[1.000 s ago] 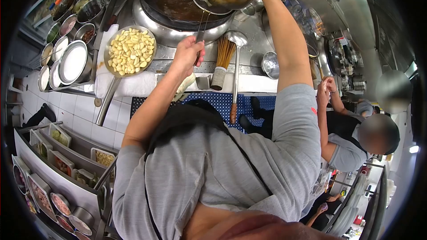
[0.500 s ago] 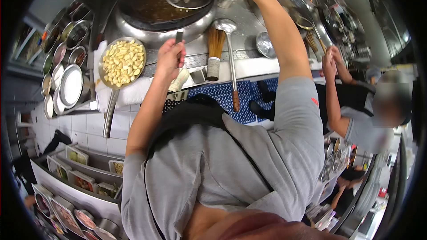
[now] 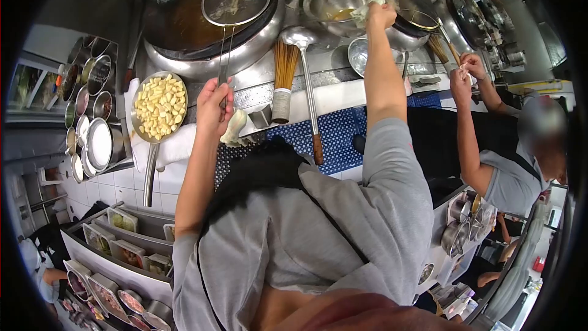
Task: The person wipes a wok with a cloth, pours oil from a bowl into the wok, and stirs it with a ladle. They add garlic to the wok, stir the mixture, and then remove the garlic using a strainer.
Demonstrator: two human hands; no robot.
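Observation:
My left hand point(image 3: 215, 107) is closed around the handle of a fine-mesh skimmer point(image 3: 236, 0), whose round net hangs over the wok point(image 3: 177, 15) of brown liquid. My right hand point(image 3: 381, 15) grips a pale cloth point(image 3: 362, 13) at the right rim of a steel bowl point(image 3: 327, 0). A little yellowish liquid lies in the bottom of that bowl. Left of my left hand, a long-handled perforated ladle or pan point(image 3: 160, 105) holds peeled pale cloves that look like garlic. A bamboo brush point(image 3: 283, 79) and a steel wok ladle point(image 3: 309, 95) lie between my arms.
A crumpled cloth point(image 3: 236, 127) rests on the counter edge near my left wrist. Several seasoning bowls point(image 3: 98, 141) stand at the far left. On the right, a co-worker point(image 3: 508, 165) stands at the same line with both hands raised. Ingredient trays point(image 3: 125, 251) sit lower left.
My right hand has come down and right with the steel bowl, which now shows beside the wok. The skimmer has risen slightly in view, and its handle is now seen lengthwise.

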